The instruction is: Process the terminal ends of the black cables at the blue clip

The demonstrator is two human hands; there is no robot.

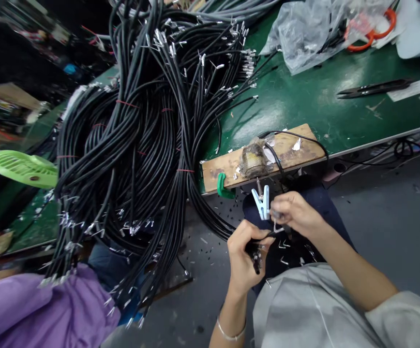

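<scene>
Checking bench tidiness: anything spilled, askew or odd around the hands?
Yes. Small cut bits litter the floor under the wooden board. The black cable bundle spills over the green table's edge. Left hand and right hand look normal.

A green fan (19, 167) is seen at the left, while black snips (375, 88), orange-handled scissors (371, 29) and a clear plastic bag (304, 34) are laid on the green bench (304, 104).

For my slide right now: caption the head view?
Both hands, left hand and right hand, work a black cable end beside bundled cables.
</scene>
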